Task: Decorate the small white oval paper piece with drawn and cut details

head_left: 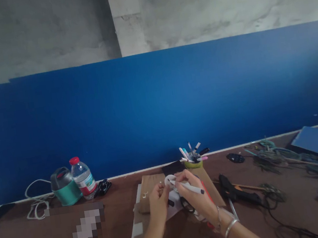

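Head view, right hand point(188, 187) holding pen point(192, 188), bottle label point(86, 183) unreadable

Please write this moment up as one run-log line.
left hand: holds white round piece | right hand: holds pen, tip at piece | rest: green pen cup, red-capped bottle, glue gun on table

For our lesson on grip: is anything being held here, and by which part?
The right hand holds a pale pen near its writing end, the dark rear end jutting out; the left hand pinches a small white round piece by its edge.
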Demonstrator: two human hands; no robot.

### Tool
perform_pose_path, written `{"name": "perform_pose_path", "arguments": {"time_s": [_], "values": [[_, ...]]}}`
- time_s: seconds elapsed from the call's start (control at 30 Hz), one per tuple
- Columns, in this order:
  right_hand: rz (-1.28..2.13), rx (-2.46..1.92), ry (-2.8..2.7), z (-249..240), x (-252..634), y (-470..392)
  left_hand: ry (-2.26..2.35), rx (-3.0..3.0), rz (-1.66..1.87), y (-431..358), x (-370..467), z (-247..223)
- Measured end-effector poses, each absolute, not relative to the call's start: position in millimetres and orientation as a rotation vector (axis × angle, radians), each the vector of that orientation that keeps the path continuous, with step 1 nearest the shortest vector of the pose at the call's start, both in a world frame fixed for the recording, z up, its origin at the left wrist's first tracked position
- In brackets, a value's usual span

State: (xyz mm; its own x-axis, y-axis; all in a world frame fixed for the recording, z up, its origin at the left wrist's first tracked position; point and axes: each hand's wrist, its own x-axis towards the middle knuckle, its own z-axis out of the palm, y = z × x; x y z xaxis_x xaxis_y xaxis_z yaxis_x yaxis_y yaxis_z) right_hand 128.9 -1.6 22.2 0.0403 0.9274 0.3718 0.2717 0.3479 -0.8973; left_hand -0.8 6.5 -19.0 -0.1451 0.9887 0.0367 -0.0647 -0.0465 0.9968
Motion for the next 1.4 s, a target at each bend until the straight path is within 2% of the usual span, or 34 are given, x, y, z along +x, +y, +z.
{"name": "perform_pose_path", "arguments": {"time_s": [0.77, 1.4], "values": [[0.673, -1.15, -1.498, 18, 129, 2, 1.252, 1.103, 1.37, 5, 0, -17], [0.836, -1.058, -1.378, 29, 136, 3, 1.268, 0.953, 1.411, 4, 1, -10]]}}
